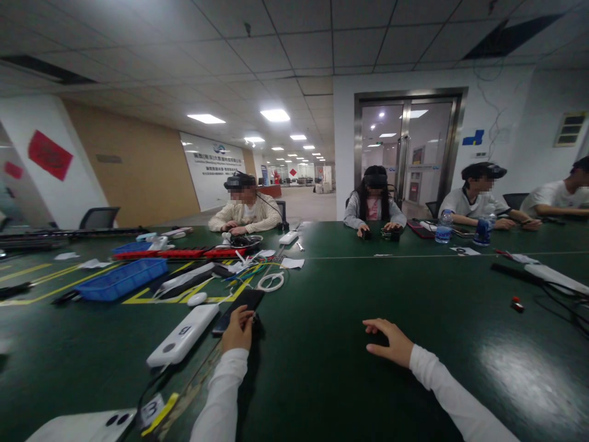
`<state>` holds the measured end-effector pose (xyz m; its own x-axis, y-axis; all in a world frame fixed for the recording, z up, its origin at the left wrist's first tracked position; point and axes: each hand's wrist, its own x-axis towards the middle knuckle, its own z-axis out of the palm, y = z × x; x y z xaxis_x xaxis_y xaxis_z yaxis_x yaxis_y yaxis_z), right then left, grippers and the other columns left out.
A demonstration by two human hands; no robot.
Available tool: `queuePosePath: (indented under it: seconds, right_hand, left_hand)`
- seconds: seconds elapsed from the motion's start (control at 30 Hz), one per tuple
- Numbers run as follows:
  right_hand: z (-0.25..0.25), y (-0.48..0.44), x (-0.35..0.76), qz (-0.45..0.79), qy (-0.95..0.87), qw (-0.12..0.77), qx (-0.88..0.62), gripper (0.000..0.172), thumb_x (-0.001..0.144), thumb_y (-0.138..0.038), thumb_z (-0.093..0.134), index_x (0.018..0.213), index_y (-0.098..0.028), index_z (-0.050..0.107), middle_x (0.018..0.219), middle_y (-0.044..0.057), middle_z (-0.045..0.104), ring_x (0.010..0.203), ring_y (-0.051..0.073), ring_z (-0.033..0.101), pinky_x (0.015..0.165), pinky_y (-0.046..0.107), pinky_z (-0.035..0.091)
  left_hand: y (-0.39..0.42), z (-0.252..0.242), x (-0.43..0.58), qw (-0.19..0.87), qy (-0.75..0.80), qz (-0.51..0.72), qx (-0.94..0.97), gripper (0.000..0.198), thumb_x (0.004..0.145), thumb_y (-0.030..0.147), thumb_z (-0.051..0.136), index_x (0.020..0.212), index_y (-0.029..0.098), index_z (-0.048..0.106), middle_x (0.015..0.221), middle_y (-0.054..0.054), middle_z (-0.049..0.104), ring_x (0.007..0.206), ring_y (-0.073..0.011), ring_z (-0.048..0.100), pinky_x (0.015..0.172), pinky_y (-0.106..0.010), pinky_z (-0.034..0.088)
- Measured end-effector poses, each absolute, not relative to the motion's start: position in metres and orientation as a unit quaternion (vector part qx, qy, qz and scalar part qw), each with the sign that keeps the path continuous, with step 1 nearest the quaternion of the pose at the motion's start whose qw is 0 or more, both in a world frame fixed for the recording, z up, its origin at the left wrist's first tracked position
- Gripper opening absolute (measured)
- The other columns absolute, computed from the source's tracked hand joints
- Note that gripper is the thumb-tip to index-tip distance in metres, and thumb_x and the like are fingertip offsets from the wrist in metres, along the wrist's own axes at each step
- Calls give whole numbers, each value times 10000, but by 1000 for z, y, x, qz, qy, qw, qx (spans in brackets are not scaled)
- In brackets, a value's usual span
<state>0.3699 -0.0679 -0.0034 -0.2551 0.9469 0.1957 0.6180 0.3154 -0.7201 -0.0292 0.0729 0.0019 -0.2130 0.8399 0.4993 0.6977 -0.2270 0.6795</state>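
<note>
Left hand [238,328], grip unclear, is at the dark slab [252,298] — right hand [392,344], loosely spread, well away.

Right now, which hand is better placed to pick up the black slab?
Probably your left hand: it's right by the slab, though whether it touches is unclear. Your right hand is farther off, over the green table.

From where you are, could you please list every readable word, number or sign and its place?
"3": small card, lower left.
Too small or blurred to read: wall sign, bottle labels, red wall diamond, and marks on the glass door, white device and paper slip.
</note>
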Motion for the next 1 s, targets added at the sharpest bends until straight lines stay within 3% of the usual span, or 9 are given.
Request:
queuePosePath:
  seconds: [1.0]
  right_hand:
    - [-7,-64,371,264,-745,301,-534,462,749,-400,542,1166,-262,399,1037,24,506,985,206,461,859,368,369]
  left_hand:
    - [69,4,-27,77,639,464,608,330,676,272,461,997,205,427,862,-35,649,736,-157,610,750,-327,462]
